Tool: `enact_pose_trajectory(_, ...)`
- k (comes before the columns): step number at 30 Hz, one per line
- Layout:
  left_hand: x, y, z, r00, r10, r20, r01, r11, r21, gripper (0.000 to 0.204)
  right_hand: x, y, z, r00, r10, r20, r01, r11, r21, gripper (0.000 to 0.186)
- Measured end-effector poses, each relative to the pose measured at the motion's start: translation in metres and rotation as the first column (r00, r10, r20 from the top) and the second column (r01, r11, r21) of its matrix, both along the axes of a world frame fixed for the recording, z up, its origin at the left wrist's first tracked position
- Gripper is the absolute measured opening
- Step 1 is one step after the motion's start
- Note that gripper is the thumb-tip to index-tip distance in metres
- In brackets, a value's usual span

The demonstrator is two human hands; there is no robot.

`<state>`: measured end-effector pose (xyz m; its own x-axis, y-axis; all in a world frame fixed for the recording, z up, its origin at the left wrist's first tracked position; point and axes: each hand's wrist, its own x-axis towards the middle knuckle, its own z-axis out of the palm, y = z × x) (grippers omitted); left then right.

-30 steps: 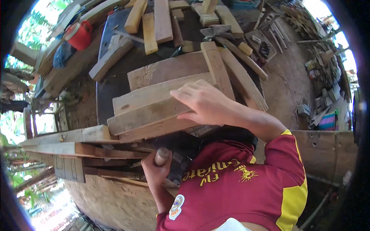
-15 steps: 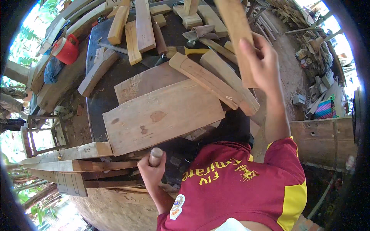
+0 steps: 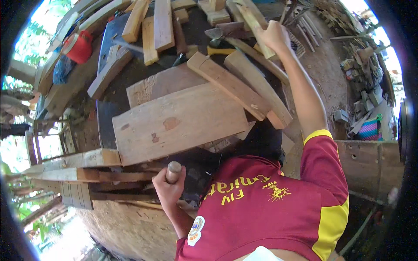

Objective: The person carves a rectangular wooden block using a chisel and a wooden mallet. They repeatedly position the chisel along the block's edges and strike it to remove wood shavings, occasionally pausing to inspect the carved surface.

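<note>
My left hand [image 3: 169, 186] is closed around a round tool handle [image 3: 173, 172], its blunt, pale end pointing up; the rest of the tool is hidden below the fist. At arm's length, my right hand [image 3: 275, 38] grips a flat wooden block [image 3: 254, 22] above the far right of the dark table. A wide plank [image 3: 183, 124] lies in front of me, with a rougher board [image 3: 163, 82] partly under it. Just right of the plank, a long block with a marked outline [image 3: 228, 85] lies beside a curved wooden piece [image 3: 257, 85].
Several wooden blocks [image 3: 163, 26] lie across the far side of the table [image 3: 103, 115], along with an axe-like tool [image 3: 217, 34]. Long beams [image 3: 82, 161] jut out at the left. A red jug [image 3: 77, 48] stands beyond the table, and scrap wood [image 3: 370, 65] is piled at right.
My right hand has moved farther away and lowered the wooden block toward the far right pieces. My left hand keeps its hold on the handle. The view has shifted slightly.
</note>
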<state>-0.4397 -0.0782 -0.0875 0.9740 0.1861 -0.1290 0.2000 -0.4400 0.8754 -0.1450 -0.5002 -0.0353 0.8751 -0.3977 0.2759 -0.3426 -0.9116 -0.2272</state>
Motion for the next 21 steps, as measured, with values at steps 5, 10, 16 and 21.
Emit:
enact_pose_trajectory(5,-0.004,0.005,-0.005,0.989,0.132,-0.06,-0.131,0.991,0.015,0.035,0.007,-0.001,0.002,0.996,0.043,-0.082,-0.044,0.999,-0.009,0.062)
enact_pose_trajectory(10,0.002,0.005,0.002,0.989,0.13,0.072,-0.134,0.99,0.046,0.022,0.03,-0.001,-0.005,0.995,0.068,-0.079,-0.072,0.997,-0.042,0.063)
enact_pose_trajectory(16,0.005,0.002,0.006,0.951,0.194,0.239,-0.204,0.979,0.016,0.02,0.017,0.015,0.001,0.977,0.166,0.136,-0.154,0.984,-0.093,0.07)
enact_pose_trajectory(21,0.003,0.013,0.003,0.939,0.273,0.211,-0.283,0.959,0.02,0.018,-0.071,0.041,0.011,0.785,0.461,0.415,-0.431,0.886,-0.169,0.05)
